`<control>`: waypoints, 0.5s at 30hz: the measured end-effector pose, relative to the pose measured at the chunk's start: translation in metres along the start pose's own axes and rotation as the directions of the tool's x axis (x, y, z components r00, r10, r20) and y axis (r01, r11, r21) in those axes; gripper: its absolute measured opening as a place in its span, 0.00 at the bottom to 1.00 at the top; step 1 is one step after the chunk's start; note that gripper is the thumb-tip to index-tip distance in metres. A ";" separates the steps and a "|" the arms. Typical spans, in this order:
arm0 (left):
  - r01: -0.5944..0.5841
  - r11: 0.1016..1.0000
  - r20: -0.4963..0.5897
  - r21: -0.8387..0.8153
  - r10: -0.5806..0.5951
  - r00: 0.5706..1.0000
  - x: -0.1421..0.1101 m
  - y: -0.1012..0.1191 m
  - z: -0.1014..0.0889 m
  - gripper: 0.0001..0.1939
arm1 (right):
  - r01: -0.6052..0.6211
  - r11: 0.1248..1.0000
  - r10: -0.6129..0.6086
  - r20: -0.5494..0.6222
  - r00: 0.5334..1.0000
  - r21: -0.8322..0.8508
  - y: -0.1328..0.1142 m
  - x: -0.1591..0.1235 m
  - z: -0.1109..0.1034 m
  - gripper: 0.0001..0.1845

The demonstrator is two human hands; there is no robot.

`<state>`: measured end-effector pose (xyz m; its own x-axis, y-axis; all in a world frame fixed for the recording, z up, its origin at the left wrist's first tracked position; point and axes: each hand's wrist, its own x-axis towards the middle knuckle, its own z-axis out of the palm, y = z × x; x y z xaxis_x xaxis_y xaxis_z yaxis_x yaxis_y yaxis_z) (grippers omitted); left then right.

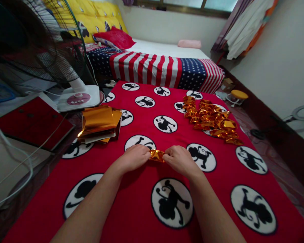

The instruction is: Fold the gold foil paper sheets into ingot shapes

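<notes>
A small folded piece of gold foil paper (pixel 157 155) sits between my two hands, low over a red blanket (pixel 131 209) printed with black monkeys in white circles. My left hand (pixel 134 158) is closed on its left end, fingers curled under. At its right end my right hand (pixel 181 160) pinches it the same way. A stack of flat gold foil sheets (pixel 99 124) lies to the left of my hands. Further off to the right sits a heap of folded gold pieces (pixel 211 119).
A white floor fan (pixel 76 96) stands at the left edge beside a red board (pixel 31 123) and loose white cables (pixel 12 158). A bed with a stars-and-stripes cover (pixel 164 69) lies behind. A yellow stool (pixel 239 95) and tiled floor are on the right.
</notes>
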<state>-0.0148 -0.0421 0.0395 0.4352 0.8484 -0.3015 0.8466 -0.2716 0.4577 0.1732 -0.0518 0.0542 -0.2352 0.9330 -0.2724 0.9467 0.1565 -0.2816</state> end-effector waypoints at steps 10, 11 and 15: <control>-0.019 0.995 0.040 -0.102 0.024 0.999 0.000 0.000 -0.005 0.16 | 0.020 0.996 -0.024 0.040 0.999 0.089 0.003 0.002 -0.001 0.13; -0.022 0.994 0.035 -0.111 0.026 0.999 0.001 -0.001 -0.005 0.16 | 0.027 0.995 -0.032 0.051 0.998 0.099 0.003 0.002 -0.001 0.13; -0.015 0.991 0.057 -0.132 0.022 0.998 0.002 -0.001 -0.007 0.16 | 0.020 0.991 -0.027 0.048 0.998 0.134 0.002 0.001 -0.003 0.13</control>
<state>-0.0165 -0.0371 0.0443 0.4707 0.8148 -0.3385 0.7924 -0.2216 0.5684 0.1750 -0.0495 0.0562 -0.2710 0.9117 -0.3088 0.9037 0.1305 -0.4079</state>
